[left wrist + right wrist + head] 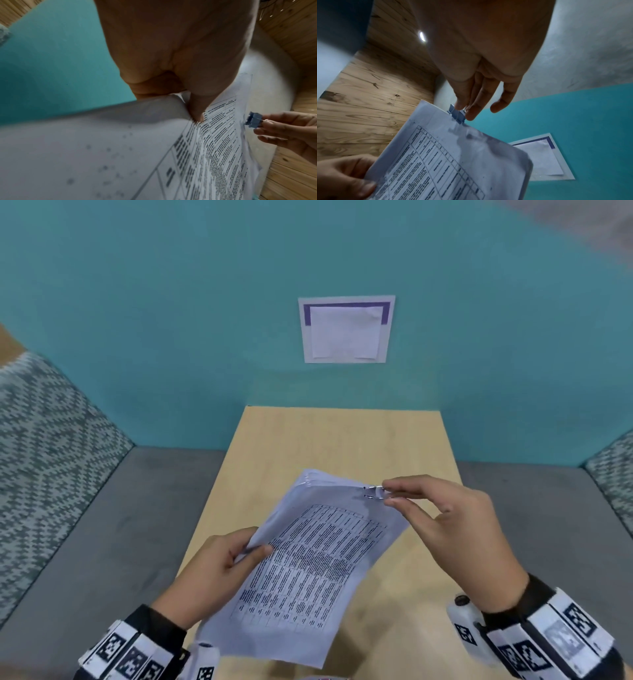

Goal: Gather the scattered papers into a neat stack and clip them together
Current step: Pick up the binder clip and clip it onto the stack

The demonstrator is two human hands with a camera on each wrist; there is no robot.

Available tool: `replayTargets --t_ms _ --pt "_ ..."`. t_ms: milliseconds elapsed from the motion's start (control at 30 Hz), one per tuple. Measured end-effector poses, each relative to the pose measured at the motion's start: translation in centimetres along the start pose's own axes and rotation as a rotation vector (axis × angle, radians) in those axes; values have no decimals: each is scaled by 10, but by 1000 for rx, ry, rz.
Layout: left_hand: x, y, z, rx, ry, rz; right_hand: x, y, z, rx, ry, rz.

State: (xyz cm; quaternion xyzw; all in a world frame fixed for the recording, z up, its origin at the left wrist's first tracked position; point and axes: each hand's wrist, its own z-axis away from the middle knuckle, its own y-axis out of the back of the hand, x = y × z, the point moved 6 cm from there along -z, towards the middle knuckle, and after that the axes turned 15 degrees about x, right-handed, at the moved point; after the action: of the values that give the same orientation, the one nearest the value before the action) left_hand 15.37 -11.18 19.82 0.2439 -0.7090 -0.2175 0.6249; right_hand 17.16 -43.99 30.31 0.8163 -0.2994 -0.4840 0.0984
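A stack of printed papers (pixel 308 556) with a table of text is held tilted above the wooden table (pixel 342 440). My left hand (pixel 219 563) grips its left edge, thumb on top (pixel 197 112). My right hand (pixel 442 518) pinches the wire handles of a blue binder clip (pixel 375 493) between thumb and forefinger at the stack's upper right edge. In the left wrist view the binder clip (pixel 254 120) stands with its mouth against the paper edge. In the right wrist view the binder clip (pixel 456 115) sits at the top edge of the papers (pixel 453 162).
A teal wall (pixel 171 337) rises behind the table, with a framed sheet (pixel 346 330) pinned on it. Grey cushioned seats (pixel 120 525) flank the table on both sides. Patterned upholstery (pixel 44 446) is at far left.
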Motion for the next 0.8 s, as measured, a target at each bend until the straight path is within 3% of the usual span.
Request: replayTargets --t_ms 267,800 --pt "31 22 15 55 -137 -150 -11 9 7 34 67 66" --pt "45 36 19 23 -174 -215 -11 1 7 -50 58 94"
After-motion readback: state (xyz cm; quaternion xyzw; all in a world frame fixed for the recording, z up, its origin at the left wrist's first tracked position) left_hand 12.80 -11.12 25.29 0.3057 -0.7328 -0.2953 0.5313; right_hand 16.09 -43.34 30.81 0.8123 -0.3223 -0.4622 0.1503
